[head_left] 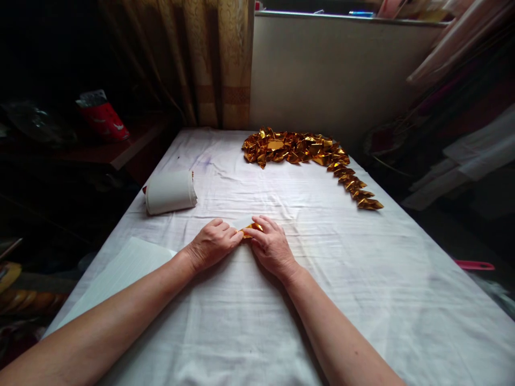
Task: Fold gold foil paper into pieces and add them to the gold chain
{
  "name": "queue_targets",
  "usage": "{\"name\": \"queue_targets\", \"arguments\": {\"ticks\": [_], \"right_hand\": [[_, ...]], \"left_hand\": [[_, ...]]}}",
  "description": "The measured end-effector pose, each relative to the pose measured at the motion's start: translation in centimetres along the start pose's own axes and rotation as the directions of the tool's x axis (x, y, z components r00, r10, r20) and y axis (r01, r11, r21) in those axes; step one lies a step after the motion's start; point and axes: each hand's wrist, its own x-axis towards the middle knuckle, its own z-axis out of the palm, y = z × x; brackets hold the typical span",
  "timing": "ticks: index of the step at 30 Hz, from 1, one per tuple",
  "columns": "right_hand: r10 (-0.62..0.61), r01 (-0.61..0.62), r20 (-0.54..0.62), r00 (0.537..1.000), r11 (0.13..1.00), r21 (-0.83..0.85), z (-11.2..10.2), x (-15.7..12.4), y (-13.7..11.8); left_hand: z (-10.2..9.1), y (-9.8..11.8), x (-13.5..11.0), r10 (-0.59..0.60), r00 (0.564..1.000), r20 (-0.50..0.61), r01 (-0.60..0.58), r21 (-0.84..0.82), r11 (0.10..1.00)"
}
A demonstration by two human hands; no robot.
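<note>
Near the middle of the table, a small sheet of gold foil paper [252, 229] with a whitish back lies partly folded between both hands. My left hand [215, 242] is closed, its fingers pinching the paper's left end. From the other side, my right hand [273, 246] presses the fold with bent fingers, its thumb underneath and partly hidden. Beyond my left hand sits a curled stack of white-backed paper [171, 193] with gold showing at its edge. Folded gold pieces [295, 147] lie heaped at the far side, with a row of them [354, 187] trailing down to the right.
A white cloth [362, 279] covers the table. Under my left forearm lies a pale flat sheet [124, 268]. On a dark side desk at left stands a red container [103, 120]. A patterned curtain [201, 59] hangs behind, and a pink handle [475, 265] shows at right.
</note>
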Motion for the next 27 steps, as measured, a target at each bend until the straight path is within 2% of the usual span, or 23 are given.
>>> {"name": "queue_targets", "arguments": {"ticks": [5,10,14,18,22,25,27], "right_hand": [[-0.074,0.074,-0.003,0.997,0.997,-0.008,-0.5,0.2,0.5],[-0.109,0.106,0.07,0.992,0.993,0.045,-1.0,0.2,0.3],[-0.123,0.12,0.077,0.989,0.992,0.049,-1.1,0.2,0.0],[-0.109,0.104,0.078,0.991,0.993,0.062,-1.3,0.3,0.2],[-0.167,0.159,0.113,0.979,0.984,0.08,-1.6,0.3,0.1],[-0.191,0.181,0.132,0.973,0.98,0.088,-1.7,0.2,-0.1],[-0.194,0.182,0.129,0.973,0.978,0.098,-1.7,0.1,-0.2]], "left_hand": [[0.5,-1.1,-1.6,-0.056,0.994,-0.096,0.051,-0.057,0.997],[1.4,-1.2,-2.7,-0.176,0.979,-0.1,0.159,-0.154,0.975],[1.7,-1.2,-3.2,-0.255,0.965,-0.06,0.234,-0.238,0.943],[1.3,-1.2,-3.4,-0.226,0.973,-0.051,0.206,-0.253,0.945],[0.3,-0.4,-3.1,-0.21,0.977,-0.014,0.199,-0.268,0.942],[-0.6,0.9,-2.7,-0.306,0.951,0.052,0.308,-0.275,0.911],[-1.0,1.8,-2.2,-0.395,0.912,0.112,0.41,-0.254,0.876]]}}
